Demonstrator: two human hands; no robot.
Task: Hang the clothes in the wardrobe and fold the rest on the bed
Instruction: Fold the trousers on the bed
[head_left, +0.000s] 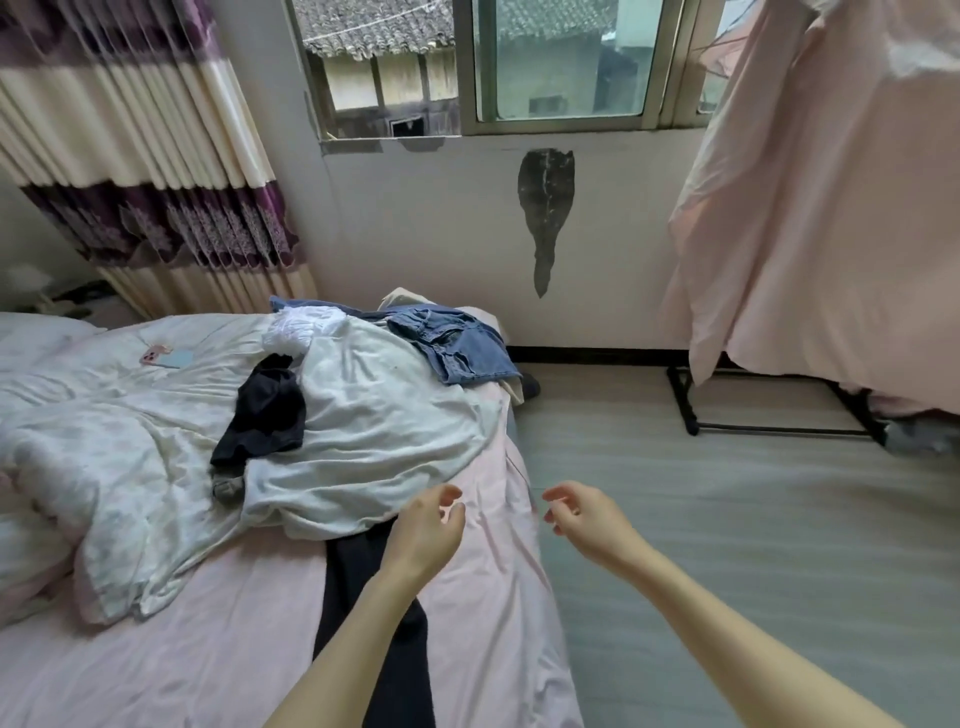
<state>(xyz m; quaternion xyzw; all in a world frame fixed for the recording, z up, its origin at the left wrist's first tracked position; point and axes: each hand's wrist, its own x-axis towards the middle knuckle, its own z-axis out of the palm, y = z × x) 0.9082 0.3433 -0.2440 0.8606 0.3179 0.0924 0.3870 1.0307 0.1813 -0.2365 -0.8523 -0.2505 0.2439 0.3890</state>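
Reaching out over the near edge of the bed (218, 649), both hands are bare and hold nothing: left hand (428, 525) hangs above the pink sheet with fingers loosely curled, thumb apart from them; right hand (582, 519) is just past the bed edge over the floor (727, 545), fingers also relaxed and half bent, palms turned roughly toward each other. Forearms come in from the bottom, near parallel. Clothes pile lies on the bed ahead: big white shirt (374, 421) spread crumpled in the middle, dark top (270, 410) lying on its left part, jeans (457, 348) bunched at the far corner near the wall, a small white frilly garment (306, 325) behind, and black trousers (379, 623) running from under the white shirt toward the camera, under the left forearm. All soft, limp, light; nothing fragile. The jeans are likely the heaviest and stiffest, best taken at the waistband. The white shirt will flop and drag what lies on it, so take it at the shoulders or collar, after lifting the dark top off. Black trousers partly pinned by the shirt, so pull from the waist or leg end. Nearest to the left hand is the shirt hem. Pink-covered rack (831, 234) at right looks like the wardrobe; can't see inside. Phone (156, 356) lies on the quilt (78, 441), well apart from the clothes.
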